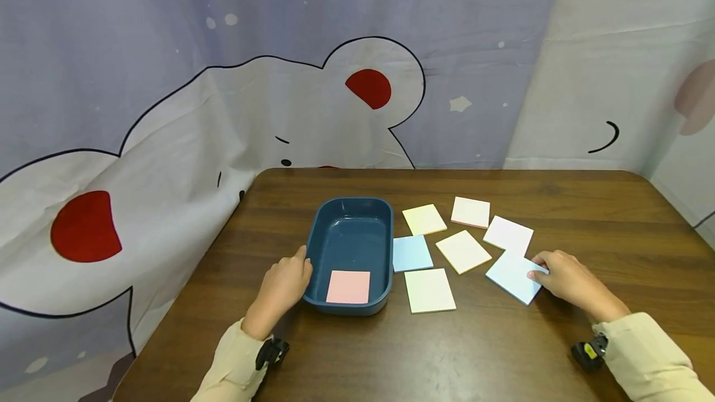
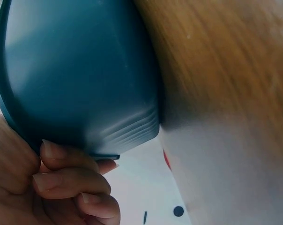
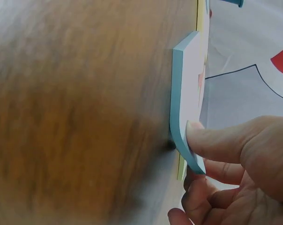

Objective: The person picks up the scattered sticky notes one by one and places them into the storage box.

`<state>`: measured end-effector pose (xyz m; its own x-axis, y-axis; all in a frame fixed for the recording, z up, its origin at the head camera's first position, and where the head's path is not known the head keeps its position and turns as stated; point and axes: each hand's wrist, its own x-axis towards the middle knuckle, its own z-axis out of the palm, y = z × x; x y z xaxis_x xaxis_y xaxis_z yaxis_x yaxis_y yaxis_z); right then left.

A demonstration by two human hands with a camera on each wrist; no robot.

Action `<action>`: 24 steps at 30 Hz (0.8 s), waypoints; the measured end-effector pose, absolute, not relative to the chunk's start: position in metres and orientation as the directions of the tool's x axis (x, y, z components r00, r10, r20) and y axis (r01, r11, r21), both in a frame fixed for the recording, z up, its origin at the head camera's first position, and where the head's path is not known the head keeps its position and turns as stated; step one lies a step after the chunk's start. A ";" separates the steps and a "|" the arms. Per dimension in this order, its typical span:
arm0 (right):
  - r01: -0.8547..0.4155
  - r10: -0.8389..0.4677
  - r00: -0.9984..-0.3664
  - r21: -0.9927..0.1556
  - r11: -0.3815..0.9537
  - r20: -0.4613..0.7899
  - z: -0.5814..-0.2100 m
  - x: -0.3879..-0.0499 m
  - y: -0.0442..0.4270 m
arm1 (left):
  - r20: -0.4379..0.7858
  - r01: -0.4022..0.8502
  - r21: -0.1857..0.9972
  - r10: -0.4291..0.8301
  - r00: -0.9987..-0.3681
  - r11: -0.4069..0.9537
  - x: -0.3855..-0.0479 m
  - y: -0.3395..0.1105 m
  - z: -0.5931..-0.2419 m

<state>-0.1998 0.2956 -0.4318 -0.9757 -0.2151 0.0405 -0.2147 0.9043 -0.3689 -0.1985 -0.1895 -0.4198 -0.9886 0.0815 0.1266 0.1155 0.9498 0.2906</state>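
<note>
Light-blue pad (image 1: 509,275) is what we are seeing in the right hand (image 1: 570,281), which is pinching its corner, well in from the right edge of the tabletop (image 1: 609,228).

We are counting eight square pads. One pink pad (image 1: 348,286) is lying inside the single tray (image 1: 352,309), close to its near end. The other seven, including the pinched one, are spreading to the tray's right: a second blue pad (image 1: 412,254) just beside the tray's right wall, one yellow pad (image 1: 424,219) near its far right corner, one pale green pad (image 1: 430,291) near its near right corner, one cream pad (image 1: 463,252), one pinkish-white pad (image 1: 471,212) lying nearest the tabletop's far edge, and one white pad (image 1: 508,235) just beyond the pinched pad.

The left hand (image 1: 283,284) is touching the tray's left rim, three fingers curling in; its thumb is hiding, so we cannot tell whether it is pinching the rim. The tabletop's near edge is running out of the head view, and the left wrist view is hiding the tray's inside.

The tray is showing smooth blue-green walls, rounded corners and low ridges; the light-blue pad is bending at its held corner, and the brown tabletop is showing wood grain.
</note>
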 end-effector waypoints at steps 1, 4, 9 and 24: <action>-0.211 -0.212 -0.977 -0.365 0.907 0.039 -0.431 -0.200 0.295 | 0.128 0.116 0.290 0.082 -0.988 0.950 -0.198 -0.189 -0.420; -0.195 -0.201 -0.979 -0.360 0.912 0.020 -0.430 -0.199 0.295 | 0.133 0.120 0.287 0.085 -0.988 0.950 -0.198 -0.189 -0.420; -0.176 -0.187 -0.982 -0.360 0.916 0.004 -0.428 -0.200 0.295 | 0.133 0.122 0.279 0.087 -0.987 0.952 -0.198 -0.189 -0.420; -0.195 -0.223 -0.975 -0.416 0.888 -0.020 -0.425 -0.201 0.298 | 0.110 0.108 0.293 0.079 -0.991 0.950 -0.198 -0.189 -0.418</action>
<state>-0.2014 0.2983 -0.4248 -0.9745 -0.2234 -0.0202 -0.1950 0.8881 -0.4163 -0.1984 -0.1890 -0.4179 -0.9908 0.0790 0.1103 0.1083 0.9501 0.2925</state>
